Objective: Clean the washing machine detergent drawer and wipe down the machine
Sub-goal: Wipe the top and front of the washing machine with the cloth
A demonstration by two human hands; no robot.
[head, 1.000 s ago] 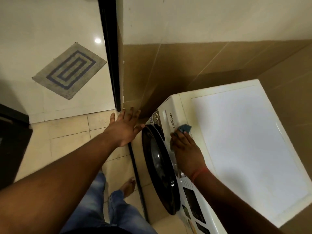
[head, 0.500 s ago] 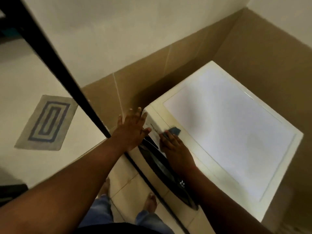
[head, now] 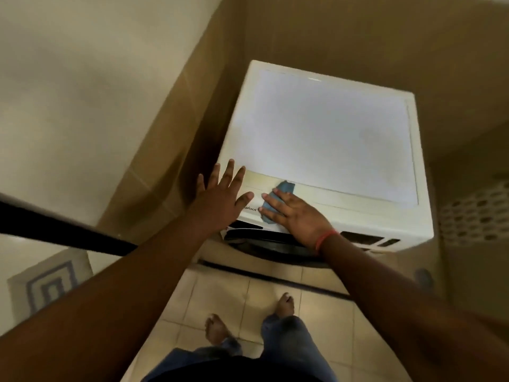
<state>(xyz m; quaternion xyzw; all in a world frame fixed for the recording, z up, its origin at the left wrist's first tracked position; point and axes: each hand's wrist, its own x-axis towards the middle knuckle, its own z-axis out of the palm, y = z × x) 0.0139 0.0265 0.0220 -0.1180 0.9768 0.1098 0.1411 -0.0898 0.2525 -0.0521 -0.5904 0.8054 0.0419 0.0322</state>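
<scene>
A white front-loading washing machine (head: 325,133) stands in a tiled corner, seen from above. My right hand (head: 294,213) presses a small blue cloth (head: 278,195) with flat fingers against the upper front edge of the machine, near the brand lettering. My left hand (head: 220,194) has its fingers spread at the machine's front left corner; I cannot tell whether it touches. The dark round door (head: 270,241) shows below my right hand. The detergent drawer is not distinguishable.
Brown tiled walls (head: 358,31) close in behind and to the right of the machine. A black door frame (head: 55,230) crosses the left, with a grey patterned mat (head: 46,282) beyond. My bare feet (head: 217,326) stand on beige floor tiles.
The view has swung round so the machine now faces me straight on. My right hand with the cloth stays on the front top edge, and my left hand has come to the machine's left corner.
</scene>
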